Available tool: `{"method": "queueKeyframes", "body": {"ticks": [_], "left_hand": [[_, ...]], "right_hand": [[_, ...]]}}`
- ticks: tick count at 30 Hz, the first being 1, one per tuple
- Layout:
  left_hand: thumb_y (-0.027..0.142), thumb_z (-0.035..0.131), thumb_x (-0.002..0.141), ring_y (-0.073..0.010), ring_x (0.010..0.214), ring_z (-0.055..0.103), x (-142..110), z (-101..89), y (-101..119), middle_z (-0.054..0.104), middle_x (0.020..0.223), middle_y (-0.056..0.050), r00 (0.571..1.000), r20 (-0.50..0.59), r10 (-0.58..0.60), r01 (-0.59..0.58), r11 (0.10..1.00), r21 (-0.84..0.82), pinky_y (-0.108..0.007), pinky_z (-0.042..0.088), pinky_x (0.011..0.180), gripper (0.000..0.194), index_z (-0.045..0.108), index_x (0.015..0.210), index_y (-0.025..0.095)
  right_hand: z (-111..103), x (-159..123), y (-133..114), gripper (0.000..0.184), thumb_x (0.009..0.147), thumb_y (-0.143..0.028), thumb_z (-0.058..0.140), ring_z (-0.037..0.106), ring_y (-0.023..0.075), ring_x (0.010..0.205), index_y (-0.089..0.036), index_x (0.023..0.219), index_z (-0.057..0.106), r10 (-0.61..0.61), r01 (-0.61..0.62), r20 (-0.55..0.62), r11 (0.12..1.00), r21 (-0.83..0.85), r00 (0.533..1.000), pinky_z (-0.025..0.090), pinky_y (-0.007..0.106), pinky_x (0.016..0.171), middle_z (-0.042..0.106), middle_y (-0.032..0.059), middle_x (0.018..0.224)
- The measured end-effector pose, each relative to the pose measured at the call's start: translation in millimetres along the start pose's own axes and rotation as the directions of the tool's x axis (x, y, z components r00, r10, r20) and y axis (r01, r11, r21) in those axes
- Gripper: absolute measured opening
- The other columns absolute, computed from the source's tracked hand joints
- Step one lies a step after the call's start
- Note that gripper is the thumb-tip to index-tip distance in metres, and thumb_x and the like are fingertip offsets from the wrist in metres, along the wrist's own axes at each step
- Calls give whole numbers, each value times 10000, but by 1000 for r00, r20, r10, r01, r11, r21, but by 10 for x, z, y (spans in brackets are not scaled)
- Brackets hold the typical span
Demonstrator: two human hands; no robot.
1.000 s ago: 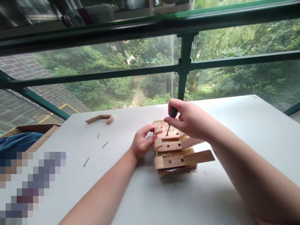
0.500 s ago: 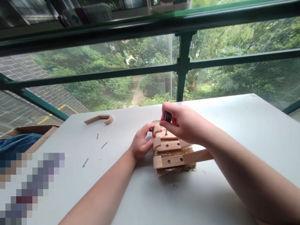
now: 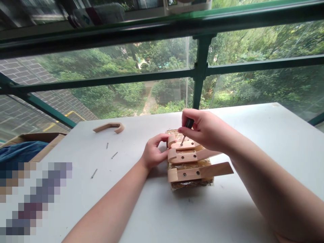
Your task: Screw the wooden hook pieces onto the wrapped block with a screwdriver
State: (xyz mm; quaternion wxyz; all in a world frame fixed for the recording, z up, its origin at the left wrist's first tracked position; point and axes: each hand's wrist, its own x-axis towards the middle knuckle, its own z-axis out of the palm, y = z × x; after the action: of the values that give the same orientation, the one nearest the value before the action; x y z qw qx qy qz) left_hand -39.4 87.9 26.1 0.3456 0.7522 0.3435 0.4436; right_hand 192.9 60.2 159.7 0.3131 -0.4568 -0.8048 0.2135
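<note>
My right hand is closed around the black handle of a screwdriver. The tool leans to the right, its tip at a screw in the farthest wooden hook. Nearer to me, a second wooden hook and a third wooden hook lie side by side, each with two screws. All three rest on a block wrapped in clear film and brown tape. My left hand grips the left side of this block by the hooks' curved ends; its fingertips are partly hidden.
On the white table, a loose wooden hook lies at the back left. Several screws are scattered nearer to me. A cardboard box with blue cloth stands off the left edge. Behind the table runs a green railing with glass.
The screwdriver has gone from nearly upright to leaning right, and my right hand has shifted slightly right with it. My left hand keeps its hold. The whole view has shifted a little.
</note>
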Motion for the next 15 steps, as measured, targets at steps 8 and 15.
{"method": "queueKeyframes", "body": {"ticks": [8, 15], "left_hand": [[265, 804, 741, -237, 952, 676, -1, 4, -2, 735, 1016, -104, 1000, 4, -1, 1, 1000, -4, -363, 531, 901, 375, 685, 1079, 155], [274, 789, 760, -231, 954, 671, 8, 0, 26, 728, 1022, -98, 1000, 22, -2, 2, 1000, -1, -354, 524, 902, 346, 686, 1069, 160]], "right_hand": [[-3, 18, 20, 194, 855, -367, 651, 438, 102, 541, -227, 778, 541, 7, -13, -53, 993, -114, 999, 300, 253, 529, 569, -46, 616], [29, 9, -6, 185, 936, -401, 559, 427, 115, 575, -230, 864, 561, -46, 40, -57, 994, -106, 997, 300, 267, 571, 553, -41, 641]]}}
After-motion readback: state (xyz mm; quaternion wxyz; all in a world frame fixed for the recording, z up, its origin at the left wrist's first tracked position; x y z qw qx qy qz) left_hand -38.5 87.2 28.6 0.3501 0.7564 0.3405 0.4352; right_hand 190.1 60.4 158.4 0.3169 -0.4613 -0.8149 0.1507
